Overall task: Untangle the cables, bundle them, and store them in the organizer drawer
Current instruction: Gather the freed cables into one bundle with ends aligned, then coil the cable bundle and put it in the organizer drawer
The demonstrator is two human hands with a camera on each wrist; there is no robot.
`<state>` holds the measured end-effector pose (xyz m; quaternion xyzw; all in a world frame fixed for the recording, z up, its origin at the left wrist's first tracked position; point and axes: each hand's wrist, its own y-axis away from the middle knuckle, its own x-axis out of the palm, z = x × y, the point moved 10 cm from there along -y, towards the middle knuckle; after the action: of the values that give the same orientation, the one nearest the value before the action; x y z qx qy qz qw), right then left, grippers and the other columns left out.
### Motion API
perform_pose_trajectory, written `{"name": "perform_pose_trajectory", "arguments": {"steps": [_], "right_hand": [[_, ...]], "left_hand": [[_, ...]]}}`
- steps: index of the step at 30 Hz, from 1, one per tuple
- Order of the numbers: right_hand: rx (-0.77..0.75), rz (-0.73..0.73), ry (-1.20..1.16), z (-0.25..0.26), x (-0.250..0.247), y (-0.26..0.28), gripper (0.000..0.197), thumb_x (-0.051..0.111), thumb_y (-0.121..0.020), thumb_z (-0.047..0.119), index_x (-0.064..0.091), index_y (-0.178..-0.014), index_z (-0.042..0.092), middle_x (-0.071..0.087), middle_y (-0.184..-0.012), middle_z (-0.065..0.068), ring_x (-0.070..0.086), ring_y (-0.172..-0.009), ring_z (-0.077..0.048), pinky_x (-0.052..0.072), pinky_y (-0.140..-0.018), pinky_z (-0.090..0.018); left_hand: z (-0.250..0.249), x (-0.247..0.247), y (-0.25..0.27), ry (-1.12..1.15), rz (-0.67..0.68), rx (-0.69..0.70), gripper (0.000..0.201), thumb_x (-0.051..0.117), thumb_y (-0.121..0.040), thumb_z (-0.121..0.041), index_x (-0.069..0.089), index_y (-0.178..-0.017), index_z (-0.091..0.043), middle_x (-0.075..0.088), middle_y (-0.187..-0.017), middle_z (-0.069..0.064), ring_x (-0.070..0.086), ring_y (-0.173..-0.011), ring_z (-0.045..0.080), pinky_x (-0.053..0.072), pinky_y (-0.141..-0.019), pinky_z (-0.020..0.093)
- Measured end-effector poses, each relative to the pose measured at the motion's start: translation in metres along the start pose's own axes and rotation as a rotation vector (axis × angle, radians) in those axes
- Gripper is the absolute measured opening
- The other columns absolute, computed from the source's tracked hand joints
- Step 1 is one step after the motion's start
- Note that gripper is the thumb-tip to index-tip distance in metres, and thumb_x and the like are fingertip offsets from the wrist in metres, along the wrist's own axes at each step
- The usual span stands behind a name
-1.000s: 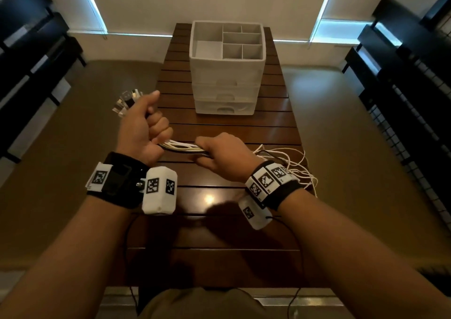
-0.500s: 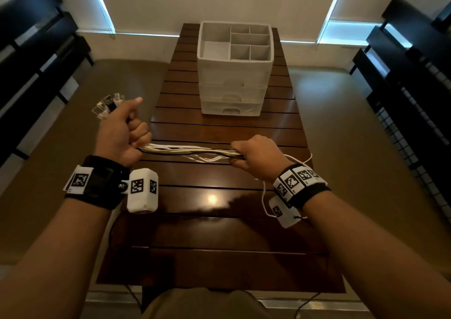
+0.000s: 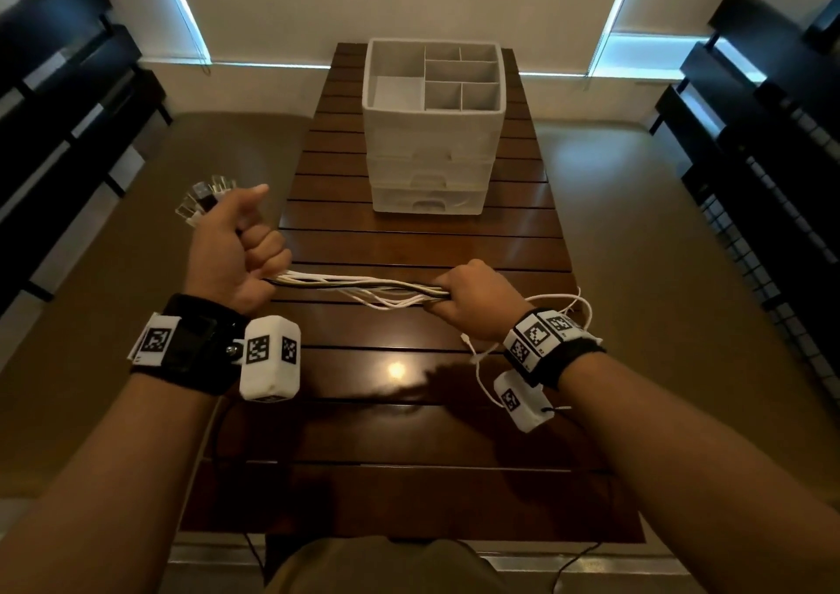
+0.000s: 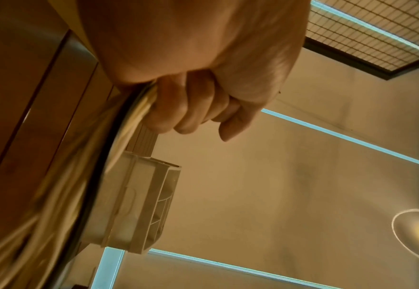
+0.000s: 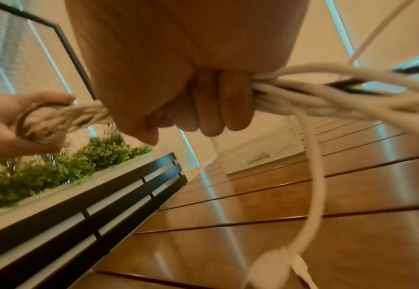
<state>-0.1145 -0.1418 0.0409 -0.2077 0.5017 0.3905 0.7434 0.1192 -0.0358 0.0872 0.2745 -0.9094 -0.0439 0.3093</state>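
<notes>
- Above the slatted wooden table (image 3: 422, 248), cables (image 3: 363, 285) stretched as one bunch between two fists.
- Left hand (image 3: 229, 248) clenched round the plug end, connectors (image 3: 204, 198) fanning out past the thumb; right hand (image 3: 472, 298) wrapped round the strands further along.
- Probably light, limp and smooth-jacketed, so likely to slip and spring apart; best held near the plugs and at the bunch's middle.
- Mostly thin, round white cords, one dark; loose tails (image 3: 568, 307) trailing behind the right wrist.
- White plastic organizer (image 3: 432, 139) well beyond, drawers closed, top tray divided into compartments.
</notes>
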Motion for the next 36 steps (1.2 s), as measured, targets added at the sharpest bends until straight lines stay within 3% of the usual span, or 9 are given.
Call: {"name": "perform_pose_trajectory", "arguments": {"steps": [3, 6, 8, 10, 13, 17, 24, 32, 36], "right_hand": [[0.047, 0.040, 0.038, -0.007, 0.004, 0.003, 0.030, 0.065, -0.092, 0.060, 0.056, -0.091, 0.032, 0.063, -0.085, 0.007, 0.061, -0.079, -0.017, 0.044, -0.069, -0.032], [0.005, 0.058, 0.053, 0.012, 0.001, 0.002, 0.081, 0.067, -0.077, 0.080, 0.048, -0.134, 0.026, 0.054, -0.129, 0.002, 0.051, -0.118, -0.020, 0.044, -0.100, -0.043], [-0.104, -0.040, 0.053, 0.049, -0.008, -0.004, 0.093, 0.069, -0.075, 0.077, 0.042, -0.149, 0.026, 0.049, -0.142, 0.001, 0.045, -0.131, -0.021, 0.036, -0.112, -0.046], [-0.167, -0.021, -0.046, 0.080, -0.005, -0.012, 0.074, 0.074, -0.081, 0.063, 0.054, -0.139, 0.022, 0.059, -0.131, -0.002, 0.056, -0.119, -0.022, 0.048, -0.103, -0.042], [-0.081, -0.034, -0.270, 0.081, -0.001, -0.021, 0.023, 0.072, -0.093, 0.038, 0.071, -0.092, 0.015, 0.071, -0.086, -0.006, 0.066, -0.076, -0.024, 0.055, -0.070, -0.041], [-0.009, -0.151, -0.075, 0.076, -0.007, -0.016, 0.033, 0.058, -0.098, 0.042, 0.062, -0.072, 0.023, 0.061, -0.068, -0.001, 0.057, -0.066, -0.025, 0.038, -0.060, -0.033], [-0.068, -0.176, -0.041, 0.075, -0.004, -0.011, 0.024, 0.063, -0.097, 0.042, 0.063, -0.081, 0.024, 0.067, -0.074, -0.001, 0.063, -0.070, -0.027, 0.044, -0.061, -0.035], [0.110, -0.042, -0.002, -0.013, -0.012, 0.008, 0.020, 0.062, -0.097, 0.040, 0.067, -0.084, 0.027, 0.064, -0.073, 0.003, 0.066, -0.078, -0.025, 0.045, -0.063, -0.034], [0.144, 0.016, 0.126, -0.009, -0.019, 0.006, 0.022, 0.056, -0.099, 0.038, 0.070, -0.097, 0.022, 0.054, -0.085, -0.002, 0.061, -0.092, -0.032, 0.040, -0.073, -0.036]], "left_hand": [[0.003, 0.011, 0.004, -0.030, -0.037, 0.018, 0.055, 0.062, -0.099, -0.026, 0.025, -0.058, -0.027, 0.013, -0.045, -0.010, 0.009, -0.038, 0.009, 0.013, -0.036, 0.023], [0.013, 0.033, 0.008, -0.053, -0.005, 0.046, 0.053, 0.061, -0.100, -0.024, 0.026, -0.061, -0.026, 0.016, -0.045, -0.009, 0.011, -0.038, 0.009, 0.013, -0.037, 0.024], [0.026, 0.053, 0.013, -0.060, 0.036, 0.052, 0.053, 0.060, -0.102, -0.025, 0.027, -0.061, -0.024, 0.017, -0.046, -0.008, 0.012, -0.037, 0.009, 0.014, -0.037, 0.024], [0.037, 0.073, 0.016, -0.022, 0.095, 0.044, 0.053, 0.059, -0.104, -0.028, 0.028, -0.061, -0.024, 0.018, -0.046, -0.007, 0.013, -0.037, 0.009, 0.016, -0.036, 0.023], [0.041, 0.092, 0.018, 0.065, 0.195, 0.023, 0.055, 0.058, -0.106, -0.036, 0.031, -0.059, -0.023, 0.019, -0.045, -0.007, 0.015, -0.037, 0.008, 0.019, -0.035, 0.022], [0.041, 0.091, 0.018, 0.007, 0.156, -0.016, 0.059, 0.059, -0.104, -0.030, 0.032, -0.052, -0.027, 0.019, -0.045, -0.008, 0.016, -0.036, 0.008, 0.018, -0.035, 0.023], [0.032, 0.070, 0.010, -0.015, 0.035, -0.013, 0.053, 0.060, -0.102, -0.023, 0.038, -0.054, -0.026, 0.018, -0.046, -0.010, 0.014, -0.038, 0.008, 0.013, -0.038, 0.023], [-0.056, -0.008, -0.002, -0.055, -0.061, 0.105, 0.059, 0.057, -0.102, -0.033, 0.015, -0.061, -0.026, 0.012, -0.045, -0.005, 0.010, -0.038, 0.011, 0.014, -0.036, 0.022], [-0.052, -0.008, 0.004, -0.390, -0.117, 0.092, 0.055, 0.062, -0.102, -0.031, 0.029, -0.059, -0.026, 0.019, -0.046, -0.011, 0.015, -0.036, 0.006, 0.013, -0.036, 0.020]]}}
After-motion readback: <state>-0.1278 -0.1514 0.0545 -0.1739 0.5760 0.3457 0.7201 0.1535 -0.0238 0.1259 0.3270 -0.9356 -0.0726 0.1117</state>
